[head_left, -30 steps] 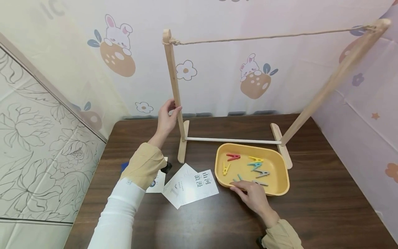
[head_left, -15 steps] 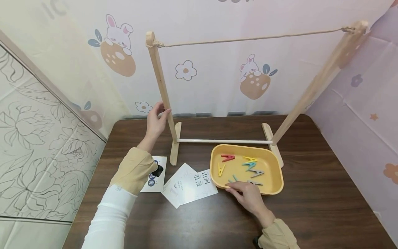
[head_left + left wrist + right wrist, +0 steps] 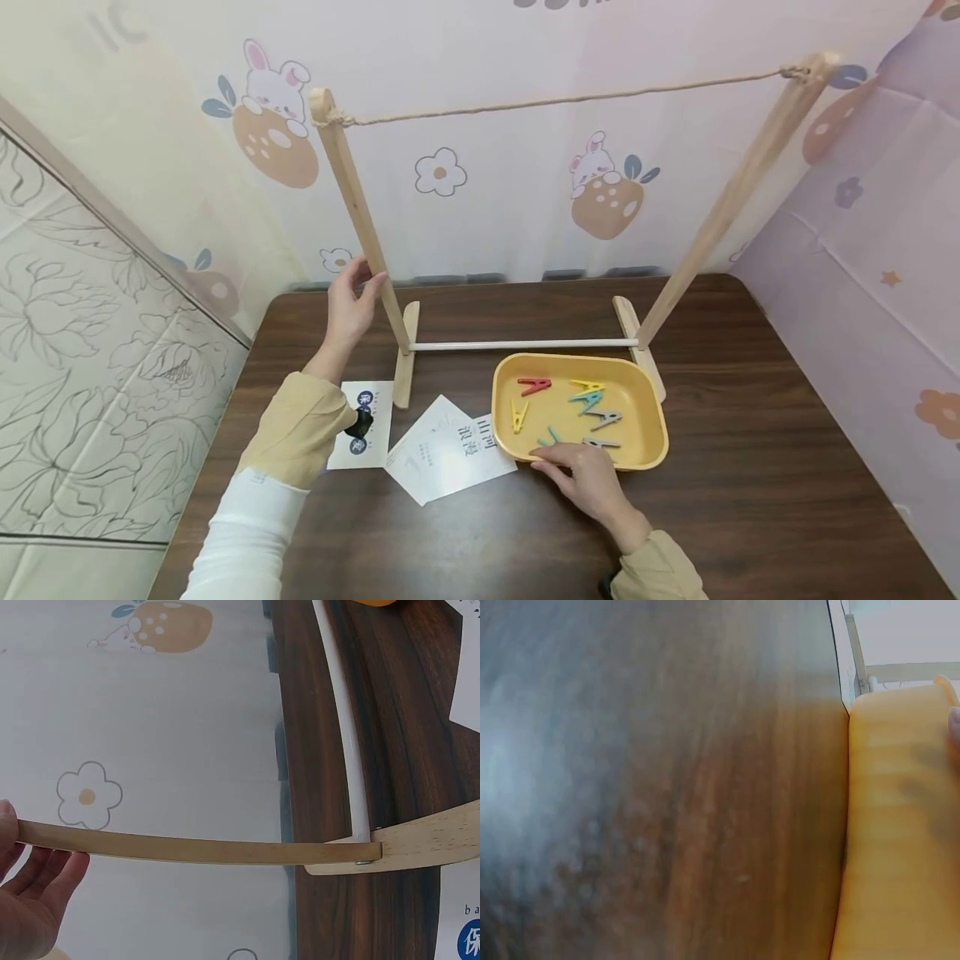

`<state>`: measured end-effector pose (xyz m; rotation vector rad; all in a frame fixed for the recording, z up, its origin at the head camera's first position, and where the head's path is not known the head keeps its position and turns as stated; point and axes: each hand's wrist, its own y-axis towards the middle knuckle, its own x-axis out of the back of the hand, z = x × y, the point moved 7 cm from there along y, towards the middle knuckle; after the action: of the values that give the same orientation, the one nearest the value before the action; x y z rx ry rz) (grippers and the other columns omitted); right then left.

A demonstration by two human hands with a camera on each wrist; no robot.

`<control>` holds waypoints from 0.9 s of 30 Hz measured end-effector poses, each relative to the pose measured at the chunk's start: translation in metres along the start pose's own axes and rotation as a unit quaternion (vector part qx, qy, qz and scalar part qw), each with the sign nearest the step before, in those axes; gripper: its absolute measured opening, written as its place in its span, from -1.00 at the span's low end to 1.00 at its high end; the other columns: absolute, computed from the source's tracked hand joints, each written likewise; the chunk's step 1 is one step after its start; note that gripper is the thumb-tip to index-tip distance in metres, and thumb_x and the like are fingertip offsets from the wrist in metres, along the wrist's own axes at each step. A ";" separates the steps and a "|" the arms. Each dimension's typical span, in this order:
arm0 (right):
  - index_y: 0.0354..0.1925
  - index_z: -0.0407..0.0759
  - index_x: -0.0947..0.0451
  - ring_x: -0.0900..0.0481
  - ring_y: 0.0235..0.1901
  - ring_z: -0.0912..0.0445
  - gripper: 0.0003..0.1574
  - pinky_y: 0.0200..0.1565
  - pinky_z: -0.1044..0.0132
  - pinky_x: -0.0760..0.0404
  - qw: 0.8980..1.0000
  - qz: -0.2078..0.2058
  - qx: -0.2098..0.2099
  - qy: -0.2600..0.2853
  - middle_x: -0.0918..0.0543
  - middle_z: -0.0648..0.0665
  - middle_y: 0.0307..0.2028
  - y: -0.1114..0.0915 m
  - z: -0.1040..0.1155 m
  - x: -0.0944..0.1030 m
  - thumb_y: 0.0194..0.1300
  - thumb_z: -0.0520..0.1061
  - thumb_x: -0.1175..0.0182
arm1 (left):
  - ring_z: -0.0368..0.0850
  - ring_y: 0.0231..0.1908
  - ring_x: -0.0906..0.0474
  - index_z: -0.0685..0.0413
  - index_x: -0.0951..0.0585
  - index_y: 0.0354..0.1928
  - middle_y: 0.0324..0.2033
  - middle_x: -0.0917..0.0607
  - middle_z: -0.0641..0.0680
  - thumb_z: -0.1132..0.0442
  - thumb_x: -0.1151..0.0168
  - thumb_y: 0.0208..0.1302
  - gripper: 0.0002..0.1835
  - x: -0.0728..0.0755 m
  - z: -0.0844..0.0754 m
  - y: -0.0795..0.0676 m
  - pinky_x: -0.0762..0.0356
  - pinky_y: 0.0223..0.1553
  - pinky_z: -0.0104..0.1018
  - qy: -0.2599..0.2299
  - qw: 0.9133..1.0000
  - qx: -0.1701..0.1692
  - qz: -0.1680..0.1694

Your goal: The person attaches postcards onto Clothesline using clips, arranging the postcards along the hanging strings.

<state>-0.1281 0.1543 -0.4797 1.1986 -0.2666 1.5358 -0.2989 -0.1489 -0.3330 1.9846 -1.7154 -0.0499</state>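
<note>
My left hand (image 3: pixel 351 307) grips the left post (image 3: pixel 356 200) of a wooden rack, thumb on one side and fingers on the other. In the left wrist view that hand (image 3: pixel 37 889) holds the same post (image 3: pixel 187 847) at the left edge. A twine line (image 3: pixel 555 102) runs between the tops of the two posts. My right hand (image 3: pixel 588 479) holds the near rim of a yellow plastic basin (image 3: pixel 652 421). Several clothespins lie in it, among them a red clothespin (image 3: pixel 535 386) and a yellow clothespin (image 3: pixel 519 415). Only the basin's side wall (image 3: pixel 900 825) shows large in the right wrist view.
Printed cards (image 3: pixel 442 475) lie overlapping left of the basin, one partly under its edge. Another card (image 3: pixel 375 454) is partly behind the left sleeve. A white rod (image 3: pixel 517 344) joins the rack's feet on the dark wooden table (image 3: pixel 757 467). Printed cloth (image 3: pixel 495 225) hangs behind.
The rack has shifted left across the table with my left hand on its post. The basin, held by my right hand, has also moved left, against the cards.
</note>
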 end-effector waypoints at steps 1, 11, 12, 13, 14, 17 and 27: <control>-0.36 0.09 -0.67 -0.56 -0.38 0.35 -0.86 -0.35 0.35 -0.53 1.000 0.002 0.001 0.002 -0.63 0.23 -0.41 0.000 0.001 -0.001 0.03 0.02 -0.29 | 0.04 -0.11 -0.46 0.37 -0.44 -0.04 -0.17 -0.53 0.28 0.36 -0.11 0.20 -0.70 0.002 0.001 -0.001 -0.47 -0.15 -0.15 -0.001 1.000 0.002 0.001; -0.37 0.08 -0.66 -0.57 -0.40 0.32 -0.87 -0.37 0.34 -0.53 1.000 -0.005 0.014 0.008 -0.64 0.21 -0.42 0.000 0.004 -0.004 0.03 0.02 -0.28 | 0.04 -0.13 -0.45 0.38 -0.43 -0.02 -0.17 -0.52 0.29 0.34 -0.10 0.21 -0.67 0.013 0.000 -0.004 -0.50 -0.21 -0.11 0.001 1.000 0.016 0.001; -0.37 0.08 -0.66 -0.57 -0.40 0.32 -0.87 -0.37 0.33 -0.53 1.000 -0.005 0.015 0.008 -0.64 0.21 -0.42 0.000 0.004 -0.005 0.03 0.02 -0.28 | 0.06 -0.14 -0.45 0.39 -0.43 -0.02 -0.17 -0.52 0.31 0.35 -0.10 0.21 -0.68 0.013 -0.002 -0.005 -0.49 -0.21 -0.08 -0.006 1.000 0.018 0.001; -0.37 0.09 -0.66 -0.57 -0.40 0.32 -0.87 -0.37 0.34 -0.53 1.000 -0.005 0.015 0.008 -0.63 0.21 -0.42 0.001 0.005 -0.005 0.04 0.02 -0.28 | 0.07 -0.14 -0.44 0.40 -0.43 -0.02 -0.17 -0.51 0.32 0.36 -0.09 0.21 -0.68 0.014 -0.005 -0.005 -0.49 -0.21 -0.05 -0.010 1.000 0.020 0.002; -0.37 0.09 -0.66 -0.57 -0.41 0.32 -0.87 -0.37 0.35 -0.53 1.000 -0.005 0.014 0.007 -0.63 0.22 -0.42 0.001 0.005 -0.006 0.03 0.03 -0.28 | 0.08 -0.14 -0.44 0.41 -0.42 -0.02 -0.17 -0.51 0.33 0.38 -0.09 0.21 -0.68 0.014 -0.009 -0.006 -0.48 -0.21 -0.03 -0.012 1.000 0.021 0.002; -0.37 0.10 -0.66 -0.57 -0.41 0.33 -0.87 -0.37 0.35 -0.53 1.000 -0.006 0.016 0.007 -0.63 0.23 -0.42 0.002 0.008 -0.007 0.03 0.03 -0.28 | 0.10 -0.15 -0.43 0.45 -0.41 -0.03 -0.17 -0.50 0.37 0.42 -0.07 0.21 -0.69 0.015 -0.020 -0.008 -0.47 -0.21 0.01 -0.016 1.000 0.027 0.002; -0.36 0.17 -0.65 -0.55 -0.38 0.36 -0.88 -0.34 0.36 -0.52 1.000 0.025 -0.008 0.017 -0.60 0.30 -0.39 0.003 0.009 -0.008 0.03 0.02 -0.29 | 0.04 -0.19 -0.44 0.42 -0.44 -0.04 -0.21 -0.52 0.35 0.40 -0.05 0.23 -0.72 0.016 -0.016 -0.009 -0.51 -0.31 -0.27 0.007 0.999 0.012 -0.035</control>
<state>-0.1268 0.1426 -0.4805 1.1593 -0.2865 1.5929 -0.2823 -0.1578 -0.3180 2.0573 -1.6446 -0.0396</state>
